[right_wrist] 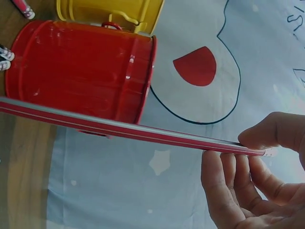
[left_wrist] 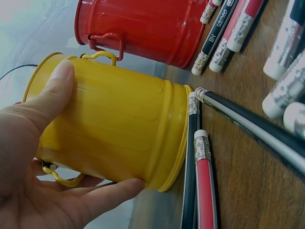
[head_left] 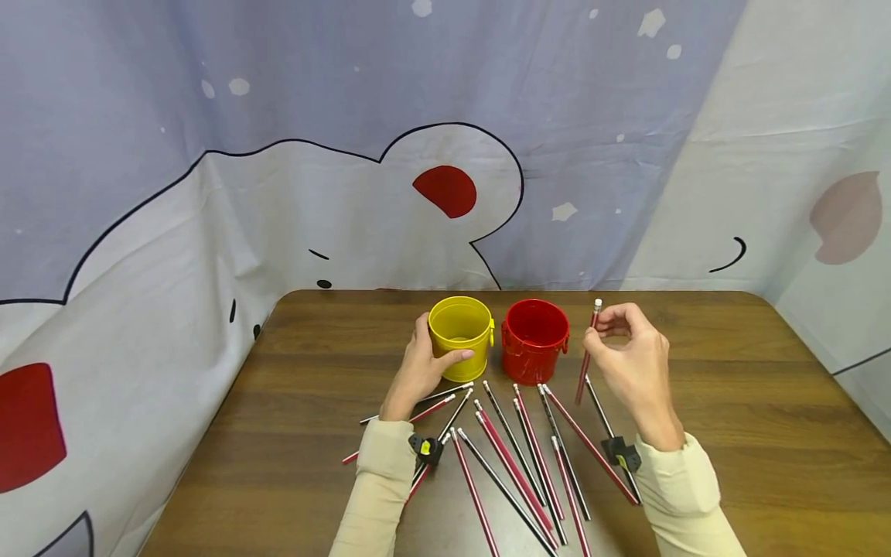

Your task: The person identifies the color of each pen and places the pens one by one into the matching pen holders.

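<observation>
My left hand (head_left: 421,370) holds the yellow bucket (head_left: 459,357) round its side, the thumb across the front. In the left wrist view the fingers (left_wrist: 112,195) reach along the bucket's lower side in that picture. Just right of it stands the red bucket (head_left: 532,356), apart from my hands. Between thumb and fingertips my right hand (head_left: 636,363) pinches a red pencil (right_wrist: 157,137) near its white eraser end. That pencil (head_left: 587,363) hangs nearly upright, eraser up, to the right of the red bucket. Its lower tip is blurred in the head view.
Several red and black pencils (head_left: 515,464) lie spread over the wooden table (head_left: 766,433) in front of the buckets, erasers mostly toward them. One black pencil (head_left: 602,410) lies under the right wrist. A printed cloth (head_left: 313,209) hangs behind the table's far edge.
</observation>
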A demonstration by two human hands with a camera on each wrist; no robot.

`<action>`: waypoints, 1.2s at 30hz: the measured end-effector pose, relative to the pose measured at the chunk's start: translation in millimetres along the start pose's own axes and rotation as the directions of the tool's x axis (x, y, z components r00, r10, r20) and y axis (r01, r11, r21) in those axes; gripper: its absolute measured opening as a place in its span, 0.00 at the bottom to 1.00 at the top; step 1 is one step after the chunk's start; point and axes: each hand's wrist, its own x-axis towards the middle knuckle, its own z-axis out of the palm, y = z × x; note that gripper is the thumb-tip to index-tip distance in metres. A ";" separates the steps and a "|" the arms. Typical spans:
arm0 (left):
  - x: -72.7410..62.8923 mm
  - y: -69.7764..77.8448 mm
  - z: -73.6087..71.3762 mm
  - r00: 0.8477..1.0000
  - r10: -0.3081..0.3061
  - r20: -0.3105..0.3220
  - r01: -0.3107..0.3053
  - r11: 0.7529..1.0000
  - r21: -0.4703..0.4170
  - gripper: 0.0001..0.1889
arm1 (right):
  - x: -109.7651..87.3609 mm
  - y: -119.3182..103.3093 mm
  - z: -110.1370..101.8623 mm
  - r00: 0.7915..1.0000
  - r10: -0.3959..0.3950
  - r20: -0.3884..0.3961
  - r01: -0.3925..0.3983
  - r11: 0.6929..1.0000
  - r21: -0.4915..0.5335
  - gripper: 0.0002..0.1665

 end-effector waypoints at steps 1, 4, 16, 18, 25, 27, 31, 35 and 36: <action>0.0 -0.1 0.1 1.000 -0.002 0.002 0.002 1.000 0.001 0.46 | 0.6 -1.2 0.4 1.000 -0.004 -0.001 0.004 1.000 0.000 0.07; -0.3 -0.2 0.0 1.000 -0.008 0.004 0.008 1.000 0.001 0.46 | 2.6 -6.1 1.9 1.000 -0.014 0.001 0.014 1.000 0.016 0.07; -0.1 -0.9 -0.9 1.000 -0.016 0.003 0.016 1.000 0.022 0.47 | 14.8 -33.7 15.3 0.997 -0.067 0.032 0.063 0.992 0.113 0.06; 0.5 -1.4 -0.7 1.000 -0.011 0.001 0.011 1.000 0.024 0.47 | 16.4 -37.5 18.0 0.997 -0.071 0.036 0.066 0.990 0.125 0.06; 0.7 -0.8 -0.9 1.000 -0.009 -0.001 0.009 1.000 0.030 0.46 | 22.1 -47.3 28.7 0.995 -0.092 0.044 0.085 0.988 0.129 0.05; 0.3 -0.6 -0.9 1.000 -0.013 -0.001 0.013 0.999 0.032 0.46 | 23.7 -49.5 31.8 0.993 -0.104 0.049 0.097 0.986 0.136 0.05; 0.0 -0.4 -0.5 1.000 -0.013 0.003 0.013 0.999 0.037 0.46 | 26.9 -54.3 38.1 0.990 -0.125 0.058 0.114 0.981 0.159 0.05; 0.7 -0.4 0.2 1.000 -0.008 0.002 0.007 0.999 0.044 0.46 | 30.1 -60.9 43.9 0.988 -0.144 0.060 0.132 0.976 0.174 0.05; 0.8 -0.3 0.4 1.000 -0.007 0.002 0.007 0.999 0.043 0.46 | 30.8 -62.5 45.2 0.987 -0.151 0.060 0.139 0.974 0.177 0.05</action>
